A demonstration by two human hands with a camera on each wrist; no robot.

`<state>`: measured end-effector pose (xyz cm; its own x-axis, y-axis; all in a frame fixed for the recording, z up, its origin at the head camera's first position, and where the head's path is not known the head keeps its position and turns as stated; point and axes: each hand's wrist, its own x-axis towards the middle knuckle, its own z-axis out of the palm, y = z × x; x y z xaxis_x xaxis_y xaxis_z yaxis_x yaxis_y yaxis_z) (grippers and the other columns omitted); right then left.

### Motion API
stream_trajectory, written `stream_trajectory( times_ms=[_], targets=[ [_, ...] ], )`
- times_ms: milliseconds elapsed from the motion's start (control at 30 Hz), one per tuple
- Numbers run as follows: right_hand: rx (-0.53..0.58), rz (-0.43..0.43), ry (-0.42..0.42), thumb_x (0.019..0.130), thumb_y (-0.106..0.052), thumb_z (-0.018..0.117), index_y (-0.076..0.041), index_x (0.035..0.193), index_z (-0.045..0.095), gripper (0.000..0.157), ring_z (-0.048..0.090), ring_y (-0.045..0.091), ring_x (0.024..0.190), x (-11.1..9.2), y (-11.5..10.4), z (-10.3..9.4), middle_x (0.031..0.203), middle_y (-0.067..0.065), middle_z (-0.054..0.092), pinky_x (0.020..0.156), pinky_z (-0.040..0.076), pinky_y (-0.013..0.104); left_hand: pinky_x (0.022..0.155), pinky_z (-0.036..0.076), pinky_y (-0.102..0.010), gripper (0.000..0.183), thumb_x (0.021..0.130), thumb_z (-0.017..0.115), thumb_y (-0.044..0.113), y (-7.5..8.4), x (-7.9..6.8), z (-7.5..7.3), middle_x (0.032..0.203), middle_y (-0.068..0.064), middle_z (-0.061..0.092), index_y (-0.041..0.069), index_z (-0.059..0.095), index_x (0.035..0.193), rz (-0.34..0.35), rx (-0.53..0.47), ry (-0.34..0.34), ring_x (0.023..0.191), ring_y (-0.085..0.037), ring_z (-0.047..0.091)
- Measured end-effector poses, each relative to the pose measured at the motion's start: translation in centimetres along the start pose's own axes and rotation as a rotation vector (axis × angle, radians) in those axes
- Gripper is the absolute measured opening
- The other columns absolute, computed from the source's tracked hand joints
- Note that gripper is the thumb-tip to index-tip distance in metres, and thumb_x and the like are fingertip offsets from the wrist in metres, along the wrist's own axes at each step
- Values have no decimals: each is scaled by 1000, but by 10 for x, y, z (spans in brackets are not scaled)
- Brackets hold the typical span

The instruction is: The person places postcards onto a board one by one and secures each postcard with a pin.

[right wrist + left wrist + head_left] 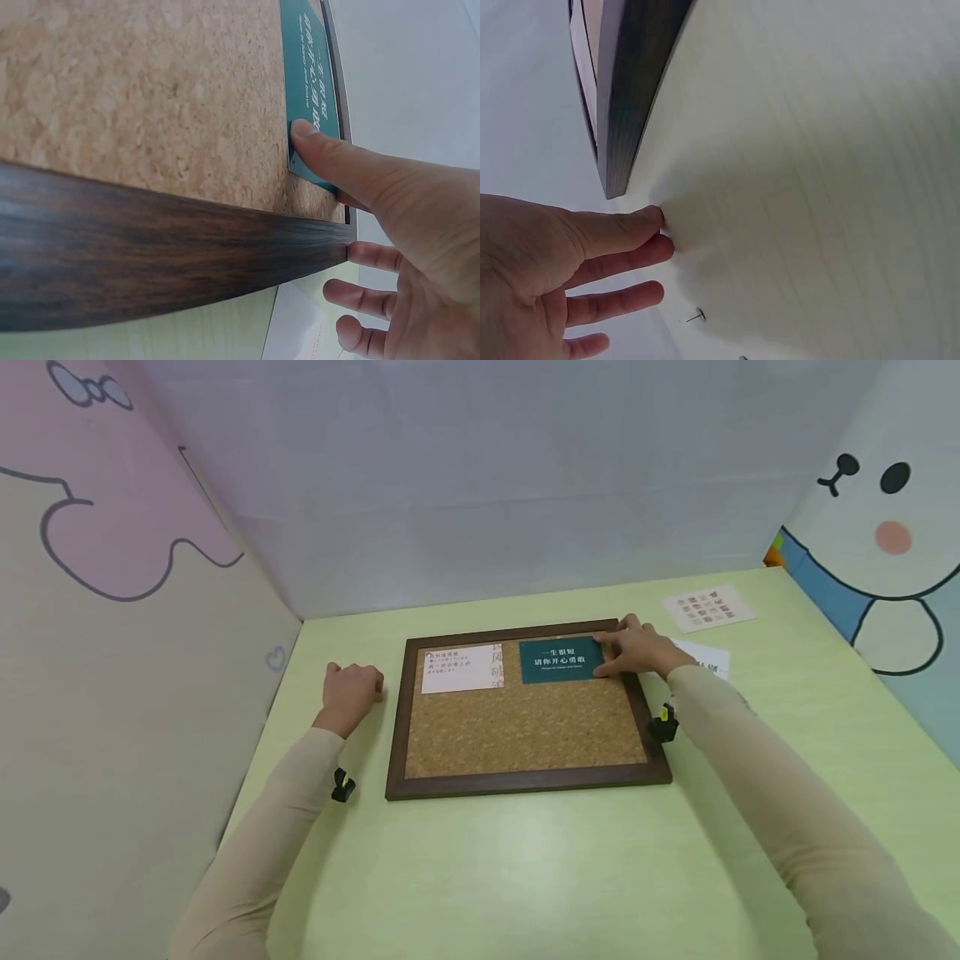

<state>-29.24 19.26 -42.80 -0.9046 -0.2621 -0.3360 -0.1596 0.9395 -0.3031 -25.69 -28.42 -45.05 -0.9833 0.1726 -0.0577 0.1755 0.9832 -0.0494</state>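
Note:
A framed cork board (525, 735) lies on the table. At its upper right is a dark green card (551, 662) with white writing. My right hand (637, 647) holds this card by its right end, thumb (330, 150) on the near corner and index finger at the far one. A white printed card (461, 672) lies at the board's upper left, with a small pin head at its corner. Left of the frame, my left hand (352, 689) has thumb and index fingertips together at the tabletop; I cannot tell whether they pinch anything. Near them lies a thumbtack (697, 315).
Beyond the board's right side lie a printed card (708, 608) and a white card (708, 658), the latter partly behind my right hand. The dark wooden frame (525, 779) forms a raised edge. A pale wall (480, 527) borders the table's back.

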Motion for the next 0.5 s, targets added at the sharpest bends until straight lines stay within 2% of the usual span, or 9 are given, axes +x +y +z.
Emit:
stream_trajectory(
  times_ms=[33,100,200,333,400,500],
  targets=[
    [-2,2,1,86,-48,71,-15,153,33,84,31,47,122,0,0,0,145,27,21,84,40,59,80,25,-47,49,87,75,22,1,0,1,49,5,32,19,36,57,6,10,5,57,-16,29],
    [-9,4,1,85,-48,72,-16,153,33,84,31,47,122,-1,0,0,145,27,21,84,40,59,85,29,-49,52,87,75,22,2,0,1,49,5,32,20,33,57,14,23,1,56,-16,29],
    [-14,5,3,85,-48,72,-16,153,33,84,32,46,121,-1,0,-1,145,27,22,83,40,58,89,30,-51,49,88,75,22,3,1,-1,48,5,36,20,36,58,18,29,-12,56,-16,32],
    [-12,0,3,85,-48,72,-15,153,34,84,32,47,120,-1,-1,-1,144,27,23,84,40,59,85,31,-50,48,91,71,21,4,2,-3,51,4,37,19,35,59,15,31,-44,58,-17,34],
    [-11,0,3,85,-48,72,-15,153,34,84,32,46,120,-1,-1,-1,144,27,23,84,40,59,84,31,-49,44,92,69,21,3,3,-2,54,4,42,18,39,60,13,17,-52,59,-17,37],
    [-16,1,3,86,-48,71,-15,153,34,84,32,46,119,0,0,1,144,27,23,83,41,58,86,34,-50,30,94,67,20,1,2,-2,68,2,56,17,56,66,11,-17,-58,66,-18,47]
  ],
)
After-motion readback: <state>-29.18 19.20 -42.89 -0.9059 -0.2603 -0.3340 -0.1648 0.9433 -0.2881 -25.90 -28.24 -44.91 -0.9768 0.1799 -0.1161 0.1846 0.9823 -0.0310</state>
